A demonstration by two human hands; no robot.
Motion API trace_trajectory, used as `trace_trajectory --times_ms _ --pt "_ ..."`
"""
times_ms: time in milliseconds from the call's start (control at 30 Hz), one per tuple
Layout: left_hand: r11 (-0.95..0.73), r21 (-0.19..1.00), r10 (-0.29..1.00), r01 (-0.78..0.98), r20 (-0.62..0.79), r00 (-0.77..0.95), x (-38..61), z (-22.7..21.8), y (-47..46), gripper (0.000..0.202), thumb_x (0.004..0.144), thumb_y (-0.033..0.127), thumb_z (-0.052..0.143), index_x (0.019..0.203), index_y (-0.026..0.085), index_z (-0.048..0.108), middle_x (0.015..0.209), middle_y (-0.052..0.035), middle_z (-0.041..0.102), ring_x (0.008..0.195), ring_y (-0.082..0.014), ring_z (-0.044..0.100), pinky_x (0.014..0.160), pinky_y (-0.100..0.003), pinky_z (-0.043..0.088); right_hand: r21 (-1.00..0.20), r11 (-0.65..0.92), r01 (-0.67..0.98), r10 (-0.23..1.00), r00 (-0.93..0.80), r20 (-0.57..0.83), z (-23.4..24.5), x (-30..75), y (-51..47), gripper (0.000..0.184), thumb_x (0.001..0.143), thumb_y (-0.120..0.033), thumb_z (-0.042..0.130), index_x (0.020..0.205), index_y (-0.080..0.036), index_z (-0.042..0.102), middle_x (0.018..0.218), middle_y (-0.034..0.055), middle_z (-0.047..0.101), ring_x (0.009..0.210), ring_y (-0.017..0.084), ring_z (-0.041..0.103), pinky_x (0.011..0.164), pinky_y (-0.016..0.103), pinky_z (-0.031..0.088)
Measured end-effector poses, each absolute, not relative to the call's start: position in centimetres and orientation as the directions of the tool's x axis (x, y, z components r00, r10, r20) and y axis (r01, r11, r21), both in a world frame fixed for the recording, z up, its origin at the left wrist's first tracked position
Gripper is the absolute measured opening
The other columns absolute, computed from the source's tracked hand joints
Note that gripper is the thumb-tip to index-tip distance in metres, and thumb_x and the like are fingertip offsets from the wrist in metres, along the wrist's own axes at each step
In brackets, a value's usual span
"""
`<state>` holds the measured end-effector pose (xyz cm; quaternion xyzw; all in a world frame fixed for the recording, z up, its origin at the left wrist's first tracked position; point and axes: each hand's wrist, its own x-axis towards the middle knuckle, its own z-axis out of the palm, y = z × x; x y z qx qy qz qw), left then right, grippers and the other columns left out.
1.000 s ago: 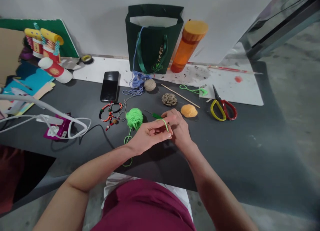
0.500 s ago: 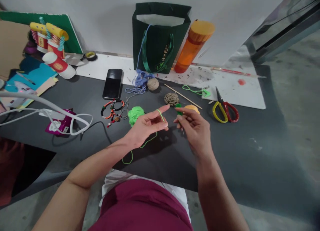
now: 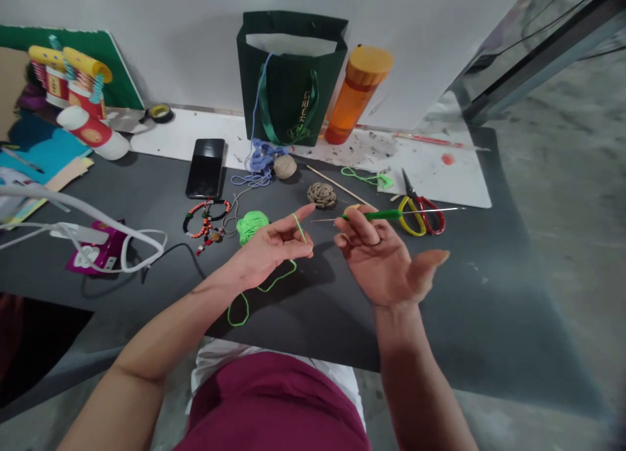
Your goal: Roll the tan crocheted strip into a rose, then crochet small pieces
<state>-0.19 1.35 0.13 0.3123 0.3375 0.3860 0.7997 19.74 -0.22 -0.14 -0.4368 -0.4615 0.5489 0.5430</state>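
Holding: our right hand (image 3: 384,262) grips a green crochet hook (image 3: 372,214) with curled fingers (image 3: 359,224).
Looping: green yarn (image 3: 298,229) lies over our left hand (image 3: 271,250), fingers open, and hangs down onto the worktop (image 3: 464,320), near the green yarn ball (image 3: 252,227).

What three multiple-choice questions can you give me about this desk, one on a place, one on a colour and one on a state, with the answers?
1. Where is the green yarn ball?
A) Inside the bag
B) On the dark mat
C) On the white paper

2. What colours are the scissors' handles?
A) Both blue
B) Both green
C) One yellow, one red

3. What is the right hand doing?
A) Holding a crochet hook
B) Gripping the scissors
C) Lying flat on the mat

Answers:
1. B, it sits on the mat just beyond the left hand.
2. C, the two loops clearly differ in colour.
3. A, the green-handled hook lies across its fingers.
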Motion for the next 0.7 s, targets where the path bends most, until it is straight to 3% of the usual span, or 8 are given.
trace_trajectory --times_ms 100,167,367,567,700 --pt "0.504 0.763 0.828 -0.404 -0.295 0.477 -0.2 0.1 1.4 0.072 0.066 0.017 0.088 0.133 0.03 0.067 0.076 0.0053 0.064 0.069 -0.0083 0.057 0.079 -0.03 0.044 -0.967 0.022 -0.255 0.998 0.069 0.004 0.0 19.3 -0.3 0.047 0.071 -0.072 0.074 0.09 -0.031 0.062 0.079 0.0037 0.074 0.077 0.024 0.069 0.071 0.038 0.051" --pt "0.509 0.768 0.821 -0.389 -0.297 0.488 -0.3 0.2 1.4 0.072 0.066 0.017 0.088 0.134 0.029 0.067 0.074 0.0058 0.064 0.068 -0.0081 0.058 0.078 -0.029 0.044 -0.965 0.029 -0.262 0.992 0.126 -0.005 0.1 18.9 -0.3 0.035 0.077 -0.062 0.075 0.082 -0.03 0.062 0.065 -0.001 0.066 0.063 0.018 0.063 0.064 0.034 0.049" --pt "0.532 0.78 0.792 -0.328 -0.322 0.519 -0.4 0.2 1.3 0.074 0.067 0.018 0.088 0.136 0.029 0.065 0.072 0.0058 0.064 0.066 -0.009 0.059 0.074 -0.029 0.044 -0.966 -0.001 -0.26 0.993 0.117 -0.032 0.5 18.1 -0.4 0.028 0.081 -0.053 0.071 0.078 -0.026 0.063 0.064 -0.0014 0.06 0.055 0.015 0.058 0.054 0.03 0.044" --pt "0.594 0.723 0.742 -0.353 -0.322 0.589 -0.6 -0.2 1.3 0.067 0.067 0.016 0.089 0.13 0.03 0.07 0.072 0.0049 0.063 0.067 -0.0086 0.06 0.068 -0.026 0.042 -0.879 -0.196 -0.435 0.98 -0.115 -0.162 -0.1 17.9 -0.5 0.02 0.08 -0.044 0.069 0.075 -0.026 0.063 0.052 -0.0032 0.058 0.053 0.015 0.055 0.052 0.028 0.042" --pt "0.585 0.655 0.778 -0.478 -0.289 0.557 -0.3 0.1 1.2 0.057 0.067 0.017 0.089 0.121 0.027 0.075 0.071 0.0045 0.062 0.067 -0.0078 0.059 0.068 -0.024 0.044 -0.772 -0.245 -0.587 0.967 -0.21 -0.146 -0.8 16.3 -1.0 0.019 0.077 -0.044 0.075 0.081 -0.027 0.066 0.059 -0.0047 0.065 0.058 0.014 0.057 0.058 0.027 0.047"
